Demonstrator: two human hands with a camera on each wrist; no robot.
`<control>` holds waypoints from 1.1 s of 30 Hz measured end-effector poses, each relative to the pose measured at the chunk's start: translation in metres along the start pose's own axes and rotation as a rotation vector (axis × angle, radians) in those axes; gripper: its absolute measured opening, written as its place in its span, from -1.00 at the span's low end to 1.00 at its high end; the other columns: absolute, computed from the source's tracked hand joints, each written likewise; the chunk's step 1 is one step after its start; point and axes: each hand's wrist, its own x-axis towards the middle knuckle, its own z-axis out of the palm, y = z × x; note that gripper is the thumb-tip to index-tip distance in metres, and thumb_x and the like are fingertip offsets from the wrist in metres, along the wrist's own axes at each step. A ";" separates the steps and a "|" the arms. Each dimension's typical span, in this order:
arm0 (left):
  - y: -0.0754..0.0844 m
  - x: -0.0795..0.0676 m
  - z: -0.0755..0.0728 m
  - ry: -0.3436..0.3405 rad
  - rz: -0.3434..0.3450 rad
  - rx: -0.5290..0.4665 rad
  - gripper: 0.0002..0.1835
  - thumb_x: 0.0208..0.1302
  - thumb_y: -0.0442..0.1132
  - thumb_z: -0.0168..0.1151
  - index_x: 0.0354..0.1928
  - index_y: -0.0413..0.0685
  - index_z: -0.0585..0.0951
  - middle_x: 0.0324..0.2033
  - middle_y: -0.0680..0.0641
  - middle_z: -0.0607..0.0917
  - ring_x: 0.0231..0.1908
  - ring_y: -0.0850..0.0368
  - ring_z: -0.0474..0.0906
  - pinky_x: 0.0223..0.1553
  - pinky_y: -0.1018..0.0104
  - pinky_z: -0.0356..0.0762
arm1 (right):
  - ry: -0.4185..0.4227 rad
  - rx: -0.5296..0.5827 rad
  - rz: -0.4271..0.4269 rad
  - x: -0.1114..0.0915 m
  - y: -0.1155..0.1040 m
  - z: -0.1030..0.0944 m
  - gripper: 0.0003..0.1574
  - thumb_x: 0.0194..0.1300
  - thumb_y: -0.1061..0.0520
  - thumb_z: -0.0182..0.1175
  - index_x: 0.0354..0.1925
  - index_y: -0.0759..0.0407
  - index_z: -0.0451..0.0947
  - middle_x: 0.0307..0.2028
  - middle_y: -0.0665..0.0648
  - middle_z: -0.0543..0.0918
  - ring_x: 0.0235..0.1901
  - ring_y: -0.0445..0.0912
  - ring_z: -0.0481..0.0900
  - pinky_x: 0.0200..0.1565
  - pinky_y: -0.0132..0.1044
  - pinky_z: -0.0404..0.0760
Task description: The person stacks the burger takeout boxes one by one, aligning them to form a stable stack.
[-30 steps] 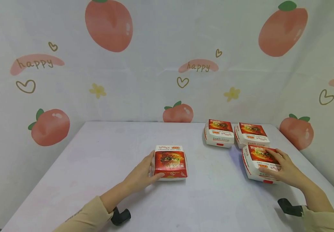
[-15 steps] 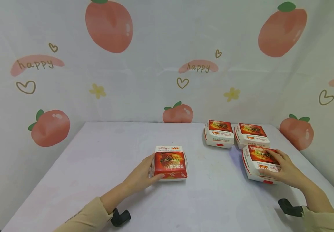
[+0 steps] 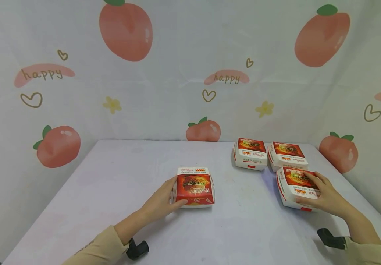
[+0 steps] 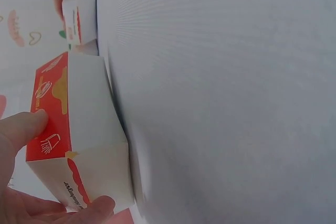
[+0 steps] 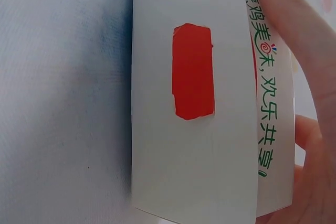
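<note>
In the head view, a red and white hamburger box (image 3: 194, 187) stands on the table left of the others. My left hand (image 3: 160, 198) grips its left side, thumb on the red front slope and fingers along the side, as the left wrist view shows on the box (image 4: 94, 119). At the right, my right hand (image 3: 329, 197) holds a second hamburger box (image 3: 289, 189), fingers over the lid and thumb near its front edge. The right wrist view shows that box's white front (image 5: 194, 156) with a red tab. Both boxes appear to rest on the table.
Two more hamburger boxes (image 3: 250, 154) (image 3: 288, 154) stand side by side at the back right, the rightmost just behind the box under my right hand. White table (image 3: 111, 173) surface stretches around them. A patterned curtain (image 3: 164, 92) hangs behind the table.
The whole head view has shifted down very slightly. Both hands and all the boxes keep their places.
</note>
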 end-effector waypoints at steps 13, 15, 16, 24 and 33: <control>0.000 0.000 0.000 0.000 -0.012 0.011 -0.08 0.08 0.02 0.34 0.38 -0.25 0.14 0.30 -0.24 0.33 0.27 -0.13 0.31 0.21 -0.11 0.39 | 0.013 -0.002 0.013 -0.001 -0.003 -0.001 0.30 0.02 -0.23 0.32 0.41 0.34 -0.15 0.28 0.65 -0.18 0.12 0.52 -0.02 -0.07 0.53 0.27; 0.000 0.000 0.000 -0.001 -0.014 0.012 -0.08 0.08 0.01 0.34 0.38 -0.24 0.14 0.30 -0.24 0.33 0.26 -0.13 0.32 0.20 -0.11 0.40 | 0.018 -0.003 0.013 -0.001 -0.003 -0.001 0.30 0.02 -0.23 0.32 0.41 0.34 -0.15 0.27 0.65 -0.17 0.12 0.52 -0.01 -0.07 0.54 0.27; 0.000 0.000 0.000 -0.001 -0.015 0.013 -0.08 0.08 0.01 0.34 0.38 -0.24 0.14 0.30 -0.24 0.33 0.26 -0.13 0.32 0.20 -0.11 0.40 | 0.020 -0.004 0.013 -0.001 -0.003 -0.001 0.30 0.02 -0.23 0.32 0.41 0.35 -0.15 0.27 0.65 -0.17 0.12 0.52 -0.01 -0.07 0.54 0.26; 0.000 -0.001 0.000 0.001 -0.024 0.032 -0.09 0.08 0.02 0.35 0.37 -0.24 0.16 0.28 -0.24 0.36 0.15 -0.08 0.42 0.10 -0.06 0.51 | 0.037 -0.007 0.005 -0.002 -0.005 -0.003 0.28 0.03 -0.24 0.32 0.40 0.34 -0.13 0.27 0.65 -0.16 0.12 0.51 0.00 -0.07 0.54 0.26; -0.001 -0.001 -0.001 -0.001 -0.015 0.039 -0.08 0.09 0.05 0.33 0.38 -0.24 0.15 0.26 -0.23 0.39 0.05 0.00 0.46 0.08 -0.01 0.54 | 0.064 -0.020 -0.018 -0.005 -0.012 -0.009 0.27 0.01 -0.22 0.34 0.40 0.33 -0.09 0.28 0.64 -0.13 0.12 0.51 0.01 -0.09 0.53 0.29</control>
